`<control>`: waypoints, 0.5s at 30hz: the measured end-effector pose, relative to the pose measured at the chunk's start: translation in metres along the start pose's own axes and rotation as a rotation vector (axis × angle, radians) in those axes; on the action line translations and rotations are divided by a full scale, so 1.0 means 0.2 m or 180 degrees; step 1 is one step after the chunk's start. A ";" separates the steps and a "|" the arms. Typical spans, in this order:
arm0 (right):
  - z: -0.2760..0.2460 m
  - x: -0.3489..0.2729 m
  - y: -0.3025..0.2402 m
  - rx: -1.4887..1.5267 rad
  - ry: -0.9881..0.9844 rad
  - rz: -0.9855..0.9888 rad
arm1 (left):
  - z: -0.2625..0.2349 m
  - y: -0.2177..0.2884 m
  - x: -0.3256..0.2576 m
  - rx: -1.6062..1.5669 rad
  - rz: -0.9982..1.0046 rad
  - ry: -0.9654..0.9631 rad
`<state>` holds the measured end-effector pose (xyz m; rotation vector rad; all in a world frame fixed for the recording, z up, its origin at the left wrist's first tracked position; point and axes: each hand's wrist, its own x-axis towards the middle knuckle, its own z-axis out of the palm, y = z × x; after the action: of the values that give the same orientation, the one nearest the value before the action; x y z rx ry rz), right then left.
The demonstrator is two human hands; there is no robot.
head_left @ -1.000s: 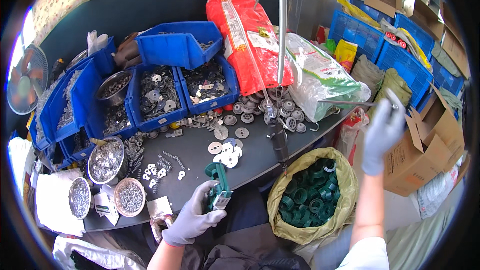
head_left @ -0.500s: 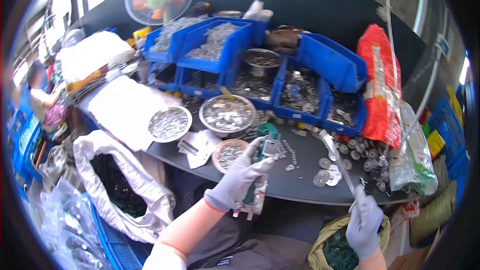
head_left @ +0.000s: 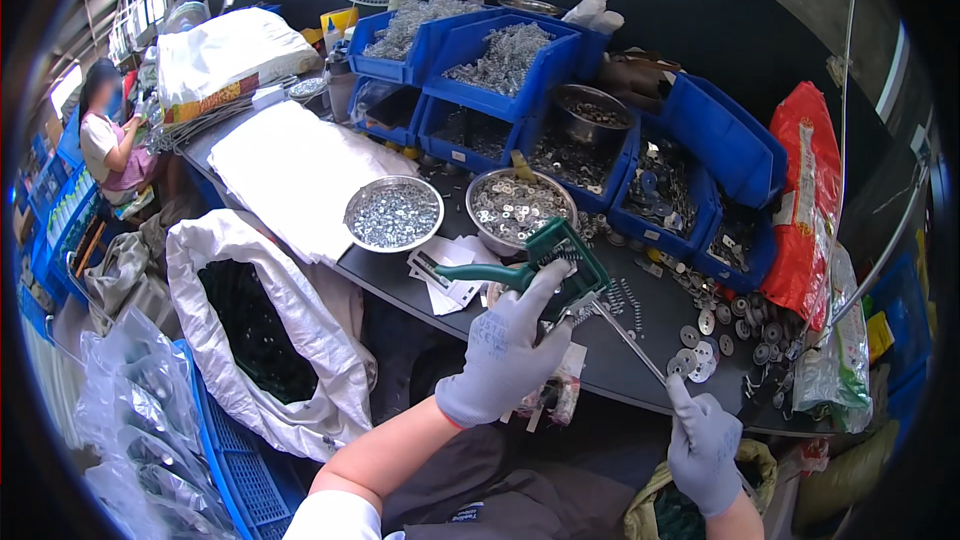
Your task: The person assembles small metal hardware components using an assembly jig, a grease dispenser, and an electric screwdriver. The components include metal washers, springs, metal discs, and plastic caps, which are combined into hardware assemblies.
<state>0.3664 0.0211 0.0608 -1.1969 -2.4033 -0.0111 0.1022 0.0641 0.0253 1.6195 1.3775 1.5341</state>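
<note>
My left hand (head_left: 510, 350), in a grey glove, is closed around a green plastic tool body (head_left: 575, 265) with a curved handle (head_left: 490, 272) pointing left. A coil spring shows inside its open frame. In my right hand (head_left: 705, 445), also gloved, is the near end of a thin flat metal strip (head_left: 630, 342). The strip's far end meets the lower right side of the green body; whether it is inserted cannot be seen. Beyond my left hand stand a metal bowl of washers (head_left: 520, 207) and another bowl of small metal parts (head_left: 394, 214).
Blue bins (head_left: 500, 65) of springs and hardware are stacked at the back. Loose metal discs (head_left: 705, 358) and small springs (head_left: 628, 302) lie on the dark table (head_left: 590, 365). A white sack (head_left: 270, 330) of dark green parts stands left. Another person (head_left: 115, 140) sits far left.
The green tool body has turned, bringing its handle into sight on the left. The metal strip has swung from upright beside it to touching it. The whole view has shifted.
</note>
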 end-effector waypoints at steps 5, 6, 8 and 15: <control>0.09 0.00 0.02 0.4062 -0.0896 0.2716 | -0.03 -0.06 0.04 0.0308 0.0247 -0.0052; 0.13 -0.01 0.02 0.3502 -0.0654 0.2343 | -0.05 -0.01 0.04 0.1042 -0.0092 -0.0379; 0.21 0.01 0.04 0.2303 -0.0314 0.1382 | -0.04 -0.09 0.05 0.0693 0.0052 -0.0341; 0.33 0.02 0.06 0.1966 -0.0181 0.1051 | -0.02 -0.13 0.06 0.0415 0.0209 -0.0646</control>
<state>0.3471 0.0439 0.0003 -1.2622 -1.9867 0.8114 0.0874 0.0833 0.0085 1.8601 1.3484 1.2968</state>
